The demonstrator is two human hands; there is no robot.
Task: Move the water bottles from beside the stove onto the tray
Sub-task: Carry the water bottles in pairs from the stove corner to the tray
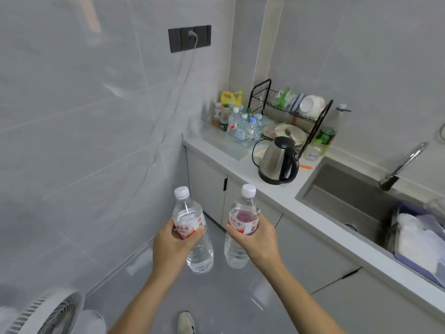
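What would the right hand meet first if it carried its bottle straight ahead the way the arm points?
Likely the cabinet front below the counter's edge; nothing shows in between, though depth is unclear.

bottles point(192, 227): clear, white caps, red-and-white labels
kettle point(277, 162): silver, black handle
wall point(72, 116): pale grey tiles
jug point(231, 98): yellow

I count two water bottles in hand, one point(192, 227) and another point(242, 225); one kettle point(277, 162), one dish rack point(291, 112), one faucet point(404, 165), one fan point(45, 314).
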